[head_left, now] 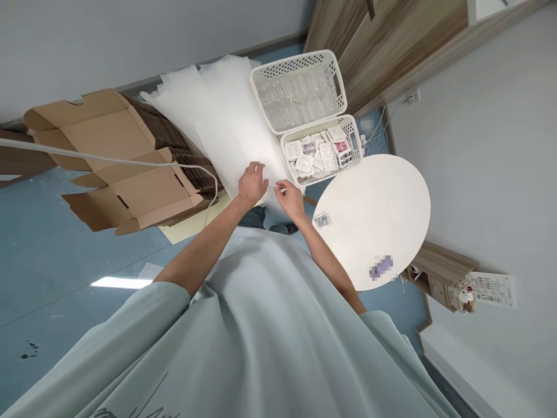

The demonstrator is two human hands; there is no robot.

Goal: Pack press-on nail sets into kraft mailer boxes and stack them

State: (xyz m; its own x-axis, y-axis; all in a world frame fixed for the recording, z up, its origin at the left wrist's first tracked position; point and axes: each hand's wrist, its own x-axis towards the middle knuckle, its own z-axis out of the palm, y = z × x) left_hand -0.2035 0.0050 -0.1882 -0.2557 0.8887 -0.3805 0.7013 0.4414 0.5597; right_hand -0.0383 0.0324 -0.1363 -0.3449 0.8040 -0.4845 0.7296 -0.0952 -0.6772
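A stack of white, translucent foam sheets (217,110) lies in front of me, its far edges fanned out. My left hand (252,183) is over its near part, fingers bent and a little apart, with nothing visible in them. Just to the right, my right hand (290,200) hovers close to the stack's near corner. Its fingers are loosely curled, thumb and forefinger slightly apart, and no object shows between them. Whether the fingertips touch the top sheet is hard to make out. Beside my right hand stands a white basket (322,180) with many small white printed packets.
Flat brown cardboard boxes (104,139) are stacked at left, crossed by a white cable (130,162). Another white basket (297,129) contains clear plastic containers. On the round white table (369,197) sit a small clear pack (322,220) and a pixelated purple item (381,267).
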